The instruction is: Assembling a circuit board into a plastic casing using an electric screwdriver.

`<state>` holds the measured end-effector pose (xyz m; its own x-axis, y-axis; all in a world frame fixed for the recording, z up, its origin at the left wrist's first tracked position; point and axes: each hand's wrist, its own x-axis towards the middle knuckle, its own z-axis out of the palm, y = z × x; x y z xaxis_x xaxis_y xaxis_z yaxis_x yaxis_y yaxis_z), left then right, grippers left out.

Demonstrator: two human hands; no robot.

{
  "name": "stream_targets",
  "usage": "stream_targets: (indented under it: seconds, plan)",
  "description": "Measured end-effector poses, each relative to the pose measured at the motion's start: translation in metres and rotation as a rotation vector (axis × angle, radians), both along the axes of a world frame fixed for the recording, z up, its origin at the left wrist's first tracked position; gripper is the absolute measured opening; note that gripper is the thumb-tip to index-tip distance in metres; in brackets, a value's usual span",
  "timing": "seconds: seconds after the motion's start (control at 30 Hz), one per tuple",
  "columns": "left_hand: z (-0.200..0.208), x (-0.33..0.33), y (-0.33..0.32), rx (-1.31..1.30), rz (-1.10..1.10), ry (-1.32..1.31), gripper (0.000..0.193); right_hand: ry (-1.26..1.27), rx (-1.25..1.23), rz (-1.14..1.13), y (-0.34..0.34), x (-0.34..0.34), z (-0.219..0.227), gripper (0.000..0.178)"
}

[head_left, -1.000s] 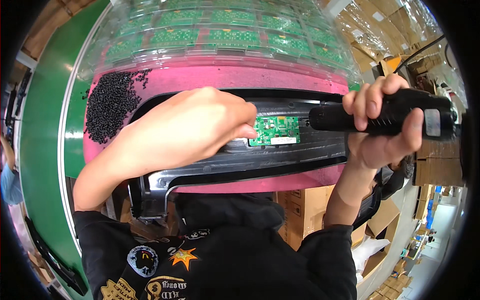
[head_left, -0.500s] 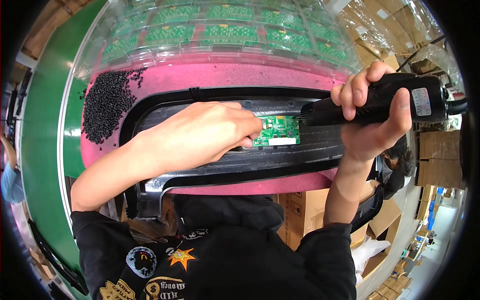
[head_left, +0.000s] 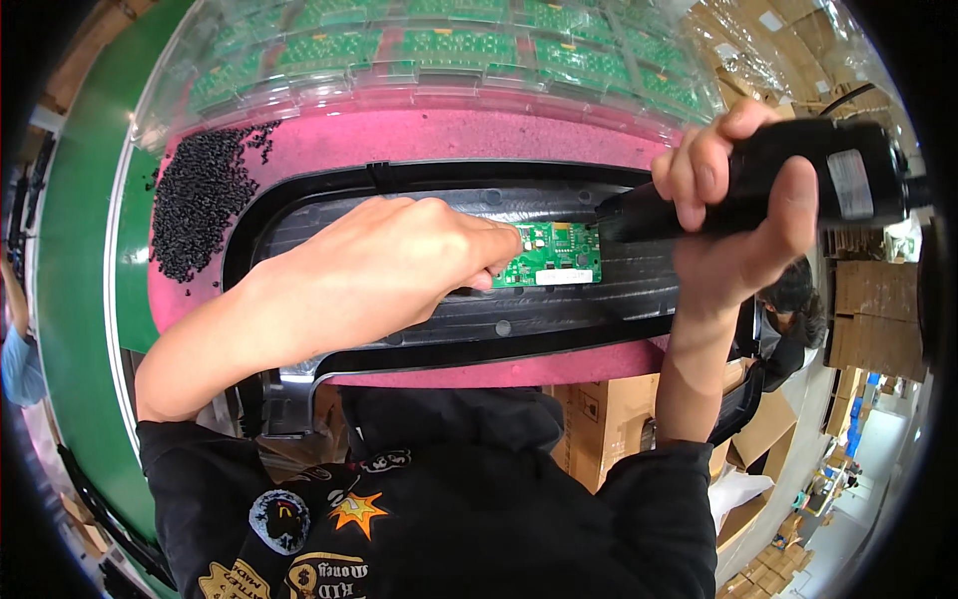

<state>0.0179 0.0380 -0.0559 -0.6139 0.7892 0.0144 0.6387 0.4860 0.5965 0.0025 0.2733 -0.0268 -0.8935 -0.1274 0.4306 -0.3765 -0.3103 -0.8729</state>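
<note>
1. Head view, nearest first: the person's black printed sweatshirt (head_left: 419,499) fills the lower edge, and both forearms reach up from it onto the work. The body stands close against the worktop edge, which keeps both hands over the part.

2. Long black moulded plastic housing (head_left: 419,329) lies flat and lengthwise on a pink foam pad (head_left: 469,135). Judged: the soft pad cushions the housing and stops it sliding under pressure.

3. Left hand (head_left: 389,270) rests palm down inside the housing's hollow. Its fingers (head_left: 494,250) are drawn close together and press on the left edge of a small green rectangular circuit board (head_left: 554,255). Judged: they pin the board in its seat so it cannot turn or lift; whether anything small is pinched under them cannot be told.

4. The circuit board sits in the right half of the housing's recess, flat, component side up, between the two hands.

5. Right hand (head_left: 743,215) is wrapped fully round a black powered screwdriver (head_left: 768,185), fingers closed over the barrel, thumb underneath. The tool lies nearly level, its nose just beside the board's right edge; contact with the board cannot be made out. A cable leaves its rear end.

6. A heap of small black pellets or screws (head_left: 200,200) lies on the pad's left end, within reach of the left hand.

7. Farthest: clear plastic blister trays (head_left: 449,50) holding rows of green boards, just beyond the pad. A green conveyor belt (head_left: 85,270) curves on the left; brown cardboard cartons (head_left: 868,309) stand at right.
</note>
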Motion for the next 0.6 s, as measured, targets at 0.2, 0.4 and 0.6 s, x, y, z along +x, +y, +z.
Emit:
stream_targets:
  seconds: [0.2, 0.4, 0.6]
  plan:
    - [0.002, -0.002, 0.003, 0.052, -0.035, 0.053, 0.018, 0.004, -0.219, 0.033, 0.002, 0.023, 0.027, 0.047]
    - [-0.001, -0.002, 0.000, 0.407, 0.038, 0.036, 0.016, 0.108, -0.420, 0.247, -0.010, 0.038, 0.042, 0.039]
    - [-0.003, -0.002, -0.003, 0.517, 0.038, 0.077, 0.015, 0.129, -0.387, 0.228, -0.017, 0.041, 0.043, 0.042]
